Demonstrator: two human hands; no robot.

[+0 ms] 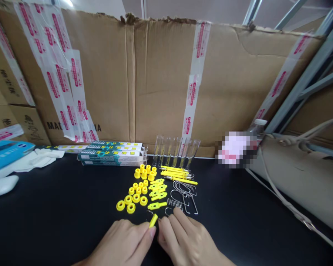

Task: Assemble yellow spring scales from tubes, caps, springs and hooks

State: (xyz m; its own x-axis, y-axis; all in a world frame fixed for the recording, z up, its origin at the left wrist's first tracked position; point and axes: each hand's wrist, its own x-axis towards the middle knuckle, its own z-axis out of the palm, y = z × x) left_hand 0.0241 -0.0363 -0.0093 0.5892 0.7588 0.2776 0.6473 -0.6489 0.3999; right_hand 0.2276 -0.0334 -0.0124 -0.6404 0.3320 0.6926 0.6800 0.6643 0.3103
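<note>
While the left hand (124, 240) was clamped on a small yellow rod (153, 220), the right hand (185, 238) was curled just beside it; whether anything was pinched there could not be told. The rod was held between the two, nearer the left, its long axis tilted up toward the right. Beyond, flat yellow pieces (153, 206), springs (174, 203) and wire hooks (182, 186) were laid on the table (58, 214).

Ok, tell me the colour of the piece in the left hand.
The piece in the left hand is yellow; head view.
</note>
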